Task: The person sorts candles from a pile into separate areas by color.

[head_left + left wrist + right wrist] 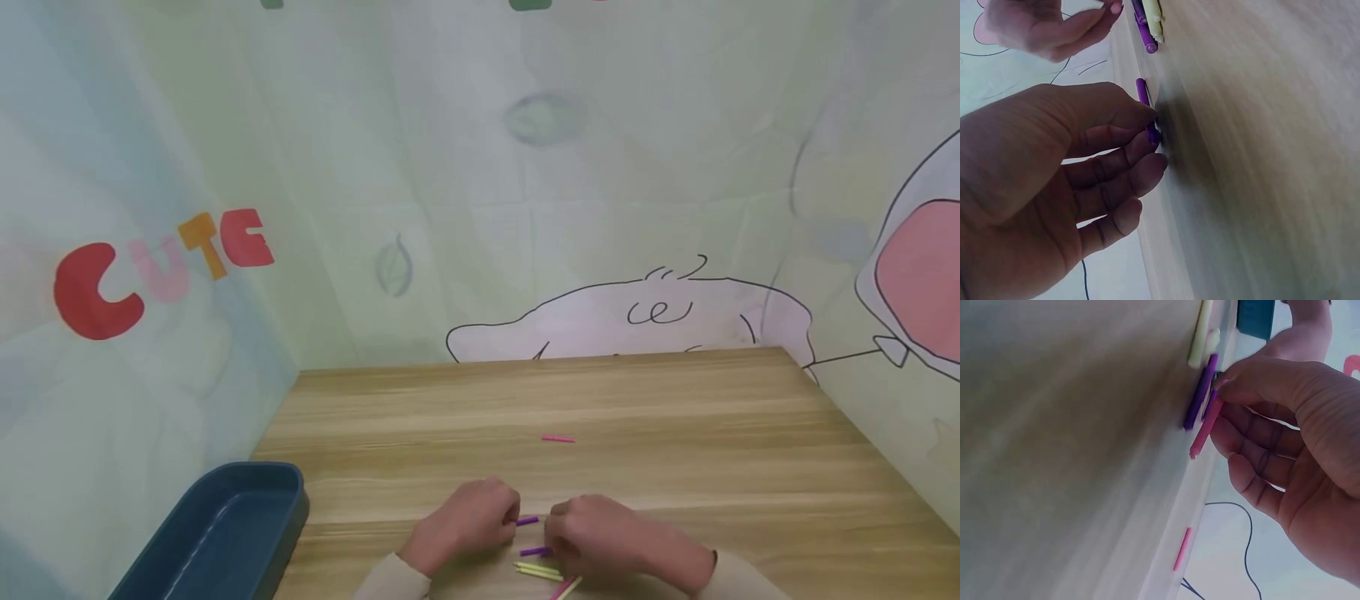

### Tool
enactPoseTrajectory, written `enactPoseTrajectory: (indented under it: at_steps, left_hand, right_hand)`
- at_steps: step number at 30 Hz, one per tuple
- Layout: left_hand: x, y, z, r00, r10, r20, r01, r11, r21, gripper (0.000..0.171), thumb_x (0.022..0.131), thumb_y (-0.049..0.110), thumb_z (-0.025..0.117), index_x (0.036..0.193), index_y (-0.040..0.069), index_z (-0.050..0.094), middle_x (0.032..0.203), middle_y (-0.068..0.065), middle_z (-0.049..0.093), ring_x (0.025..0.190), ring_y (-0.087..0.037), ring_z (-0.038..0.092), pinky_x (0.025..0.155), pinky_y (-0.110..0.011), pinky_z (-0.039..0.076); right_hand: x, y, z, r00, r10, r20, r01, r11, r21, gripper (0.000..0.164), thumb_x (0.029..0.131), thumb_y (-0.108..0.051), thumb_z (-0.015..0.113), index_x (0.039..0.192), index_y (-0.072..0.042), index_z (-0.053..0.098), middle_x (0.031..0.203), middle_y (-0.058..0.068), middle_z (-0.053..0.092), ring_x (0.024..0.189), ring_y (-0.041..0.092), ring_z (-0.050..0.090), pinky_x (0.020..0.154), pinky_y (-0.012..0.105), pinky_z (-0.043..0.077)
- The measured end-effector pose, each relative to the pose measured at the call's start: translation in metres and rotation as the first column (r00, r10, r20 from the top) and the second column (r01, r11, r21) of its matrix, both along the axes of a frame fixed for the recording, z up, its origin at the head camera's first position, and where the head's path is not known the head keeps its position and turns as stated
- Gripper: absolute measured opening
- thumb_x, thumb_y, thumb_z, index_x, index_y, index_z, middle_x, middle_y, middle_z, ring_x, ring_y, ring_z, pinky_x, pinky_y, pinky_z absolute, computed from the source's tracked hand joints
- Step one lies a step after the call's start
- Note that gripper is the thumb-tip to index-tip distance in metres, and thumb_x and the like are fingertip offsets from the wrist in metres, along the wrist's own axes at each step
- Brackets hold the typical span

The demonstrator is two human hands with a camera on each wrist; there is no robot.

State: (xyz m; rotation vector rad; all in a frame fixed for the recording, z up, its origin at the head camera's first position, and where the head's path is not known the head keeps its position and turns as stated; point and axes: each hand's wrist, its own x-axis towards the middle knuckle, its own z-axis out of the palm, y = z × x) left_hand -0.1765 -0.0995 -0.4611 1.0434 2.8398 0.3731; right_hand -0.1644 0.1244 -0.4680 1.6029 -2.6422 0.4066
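Head view above; wrist views beside hands [476, 515] [600, 533]

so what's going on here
A person is handling small coloured sticks at a wooden table. The left hand pinches a purple stick, and the right hand pinches a pink stick. Near the right hand lie a second purple stick and some yellow sticks. A lone pink stick lies farther out; a blue tray sits off to the left.

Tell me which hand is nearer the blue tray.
Left. The left hand is to the right of the tray; the right hand is farther off on that same side.
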Motion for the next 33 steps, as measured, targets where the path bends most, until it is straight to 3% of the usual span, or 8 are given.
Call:
enactPoseTrajectory:
  at_steps: [13, 18, 25, 33]
  left_hand:
    - [0.001, -0.005, 0.000, 1.000, 0.010, 0.028, -0.010, 1.000, 0.009, 0.024, 0.078, 0.006, 0.071, 0.064, 0.018, 0.055, 0.060, 0.012, 0.045, 0.052, -0.002, 0.041, 0.049, -0.018, 0.036]
    - [0.002, -0.007, 0.000, 0.998, 0.043, 0.056, -0.043, 0.999, 0.000, 0.022, 0.080, 0.008, 0.072, 0.067, 0.018, 0.058, 0.062, 0.011, 0.046, 0.053, -0.003, 0.042, 0.052, -0.019, 0.039]
    - [-0.002, -0.013, -0.004, 0.999, 0.050, 0.008, -0.050, 0.999, -0.005, 0.015, 0.080, 0.009, 0.072, 0.070, 0.016, 0.063, 0.064, 0.011, 0.048, 0.056, -0.003, 0.043, 0.054, -0.019, 0.041]
    - [-0.004, -0.020, -0.001, 0.994, 0.088, -0.067, -0.087, 0.996, 0.015, 0.014, 0.078, 0.008, 0.072, 0.069, 0.014, 0.063, 0.063, 0.009, 0.051, 0.054, -0.005, 0.043, 0.052, -0.021, 0.040]
  right_hand:
    - [-0.022, 0.001, 0.005, 0.993, -0.073, 0.092, 0.074, 0.997, -0.014, 0.012, 0.082, -0.008, 0.072, 0.084, -0.016, 0.064, 0.076, -0.013, 0.056, 0.067, -0.003, 0.048, 0.062, 0.013, 0.044]
    - [-0.034, 0.000, 0.008, 0.995, -0.082, 0.064, 0.084, 0.996, -0.035, 0.014, 0.080, -0.002, 0.070, 0.088, -0.012, 0.064, 0.081, -0.005, 0.063, 0.070, 0.000, 0.053, 0.064, 0.015, 0.047]
    - [-0.063, 0.005, 0.010, 0.990, -0.136, 0.045, 0.138, 0.989, -0.059, 0.012, 0.084, -0.004, 0.071, 0.088, -0.011, 0.061, 0.076, -0.007, 0.057, 0.064, 0.002, 0.049, 0.058, 0.019, 0.045]
    - [-0.087, 0.009, 0.012, 0.982, -0.187, 0.042, 0.190, 0.977, -0.101, 0.014, 0.082, 0.002, 0.071, 0.092, -0.005, 0.063, 0.088, 0.005, 0.071, 0.072, 0.007, 0.059, 0.060, 0.022, 0.049]
